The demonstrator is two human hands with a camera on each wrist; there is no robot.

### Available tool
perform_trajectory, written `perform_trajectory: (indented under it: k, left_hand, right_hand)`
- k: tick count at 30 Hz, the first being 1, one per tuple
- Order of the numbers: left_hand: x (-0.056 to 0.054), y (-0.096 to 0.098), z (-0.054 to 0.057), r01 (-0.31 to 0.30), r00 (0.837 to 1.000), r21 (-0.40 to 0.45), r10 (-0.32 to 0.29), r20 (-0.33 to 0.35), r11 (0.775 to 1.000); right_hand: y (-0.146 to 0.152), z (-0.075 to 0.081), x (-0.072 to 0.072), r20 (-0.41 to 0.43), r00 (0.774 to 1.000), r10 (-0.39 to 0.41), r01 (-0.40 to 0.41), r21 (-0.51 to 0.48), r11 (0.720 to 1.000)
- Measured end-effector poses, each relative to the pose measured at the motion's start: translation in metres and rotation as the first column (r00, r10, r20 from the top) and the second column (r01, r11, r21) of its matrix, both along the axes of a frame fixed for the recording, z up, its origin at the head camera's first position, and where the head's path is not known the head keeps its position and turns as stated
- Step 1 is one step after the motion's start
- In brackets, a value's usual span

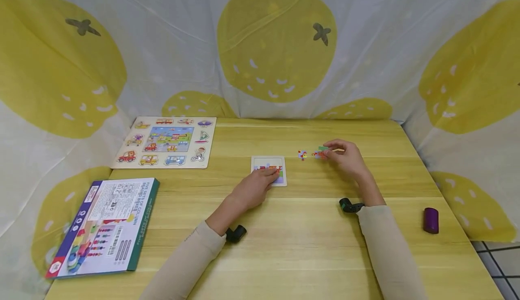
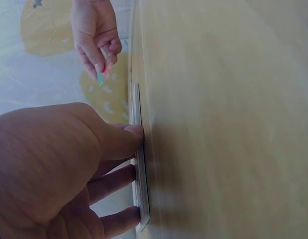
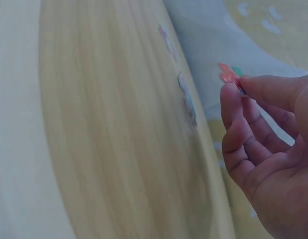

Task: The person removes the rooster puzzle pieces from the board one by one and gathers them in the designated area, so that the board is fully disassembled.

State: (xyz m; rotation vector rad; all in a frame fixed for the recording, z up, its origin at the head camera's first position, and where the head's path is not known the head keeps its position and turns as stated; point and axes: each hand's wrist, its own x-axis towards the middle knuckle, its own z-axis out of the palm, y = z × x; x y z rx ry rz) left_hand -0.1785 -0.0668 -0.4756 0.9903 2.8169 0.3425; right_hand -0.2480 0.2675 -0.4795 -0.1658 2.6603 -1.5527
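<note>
A small picture puzzle in a pale frame [image 1: 284, 180] lies flat on the table. My left hand [image 1: 253, 188] rests on it, fingertips touching its face; the left wrist view shows thumb and fingers against the thin board [image 2: 143, 199]. Farther right, my right hand [image 1: 346, 159] pinches a puzzle piece [image 3: 229, 74] of red-orange and green between thumb and forefinger, above the table. Just left of that hand lie two loose colourful pieces, one small piece [image 1: 302, 155] and another [image 1: 317, 154] partly near the fingers. My left fingers hide part of the picture.
A larger vehicle puzzle board [image 1: 122, 148] lies at the back left. In front of it is a flat boxed set [image 1: 122, 214]. A purple cylinder [image 1: 431, 220] lies near the right edge. Patterned cloth [image 1: 174, 29] hangs behind and around the wooden table [image 1: 300, 246].
</note>
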Motion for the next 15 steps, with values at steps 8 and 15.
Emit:
perform_trajectory:
  k: [8,15]
  left_hand:
    - [0.001,0.001,0.0,0.005,1.0,-0.02,-0.005,-0.02,1.0]
    - [0.001,0.002,0.0,0.008,1.0,-0.035,-0.009,-0.029,0.999]
  right_hand:
    - [0.026,-0.004,0.0,0.06,0.997,-0.042,0.042,0.002,0.999]
    - [0.038,-0.005,0.0,0.09,0.993,-0.079,0.072,0.074,0.995]
